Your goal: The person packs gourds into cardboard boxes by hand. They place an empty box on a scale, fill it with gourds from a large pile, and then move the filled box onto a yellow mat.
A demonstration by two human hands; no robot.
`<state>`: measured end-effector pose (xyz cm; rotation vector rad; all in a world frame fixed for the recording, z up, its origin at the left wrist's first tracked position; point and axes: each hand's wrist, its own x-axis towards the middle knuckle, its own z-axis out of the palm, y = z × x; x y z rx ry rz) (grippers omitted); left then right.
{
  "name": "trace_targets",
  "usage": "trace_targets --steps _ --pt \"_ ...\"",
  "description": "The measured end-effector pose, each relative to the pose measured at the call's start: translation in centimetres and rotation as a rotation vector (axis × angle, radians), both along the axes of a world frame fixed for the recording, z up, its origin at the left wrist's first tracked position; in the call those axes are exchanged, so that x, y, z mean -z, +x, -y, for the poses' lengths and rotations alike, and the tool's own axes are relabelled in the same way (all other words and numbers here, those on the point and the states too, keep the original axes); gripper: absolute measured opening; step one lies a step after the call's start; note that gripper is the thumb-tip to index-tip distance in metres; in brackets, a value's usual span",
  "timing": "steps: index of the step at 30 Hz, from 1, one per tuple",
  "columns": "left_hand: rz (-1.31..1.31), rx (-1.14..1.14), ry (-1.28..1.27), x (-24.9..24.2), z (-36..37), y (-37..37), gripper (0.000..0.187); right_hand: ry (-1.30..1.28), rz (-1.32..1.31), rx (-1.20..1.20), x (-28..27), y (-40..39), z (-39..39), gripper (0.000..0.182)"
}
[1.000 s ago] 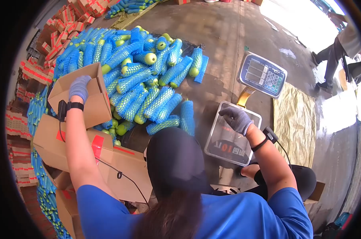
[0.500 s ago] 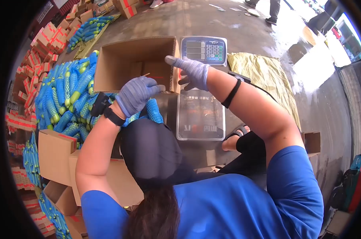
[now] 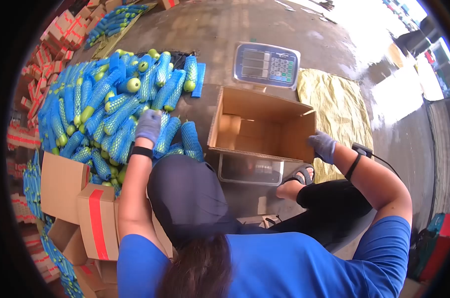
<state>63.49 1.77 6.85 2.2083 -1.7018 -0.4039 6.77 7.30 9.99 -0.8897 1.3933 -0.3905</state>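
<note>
My right hand, in a grey glove, grips the right edge of an open cardboard box. The box sits tilted over the steel platform of a scale, its inside bare and facing up. My left hand, gloved too, is down at the pile of long green gourds in blue foam nets. Its fingers are curled together at the pile's near right part, and what they hold, if anything, is hidden. One netted gourd lies just right of that hand, by my knee.
The scale's display and keypad stand behind the box. A yellowish woven sheet lies to the right. Cardboard boxes stand at my left, with many red-taped boxes and more netted gourds farther off.
The box has moved right and nearer, onto the scale platform. My left hand has left the box and gone to the gourd pile; my right hand has shifted right along with the box.
</note>
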Motion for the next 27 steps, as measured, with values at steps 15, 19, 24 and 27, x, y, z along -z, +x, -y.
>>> trace_targets --steps 15,19,24,27 --pt "-0.090 -0.307 0.662 21.7 -0.9 -4.5 0.082 0.119 -0.619 -0.375 -1.2 3.3 2.3 0.032" --pt "-1.632 -0.219 0.239 16.0 -1.4 -1.7 0.060 0.183 -0.438 -0.177 -1.6 3.6 2.0 0.031" --pt "-1.220 0.556 -0.016 -3.8 1.8 -3.8 0.076 0.042 -0.556 -0.347 -1.8 4.1 2.7 0.033" --pt "-0.933 0.838 0.076 -14.9 1.3 -12.7 0.074 0.119 -0.556 -0.301 -2.9 5.2 3.0 0.032"
